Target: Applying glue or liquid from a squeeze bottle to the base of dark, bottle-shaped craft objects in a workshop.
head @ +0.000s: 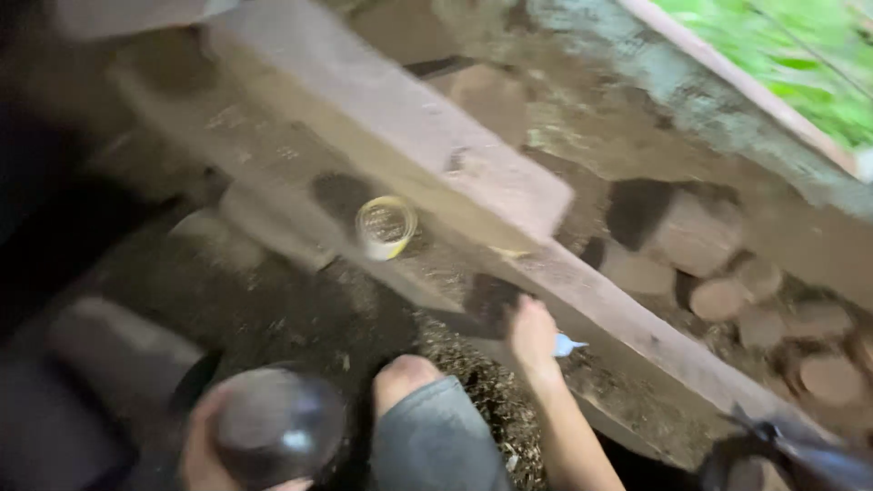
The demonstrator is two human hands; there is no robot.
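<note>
Dark rounded glossy object (277, 423), blurred, sits low in view with the left hand (205, 445) wrapped around its side. Right hand (533, 335) reaches to the long weathered wooden beam (509, 195), fingers closed on a small pale-blue scrap (566, 345); a round clear-and-yellow container (386, 226) lies on the dirt ground (273, 309) beyond.

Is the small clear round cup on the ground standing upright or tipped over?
Tipped: the small clear round cup shows its round mouth toward the camera, lying on the dirt ground under the wooden beam.
</note>
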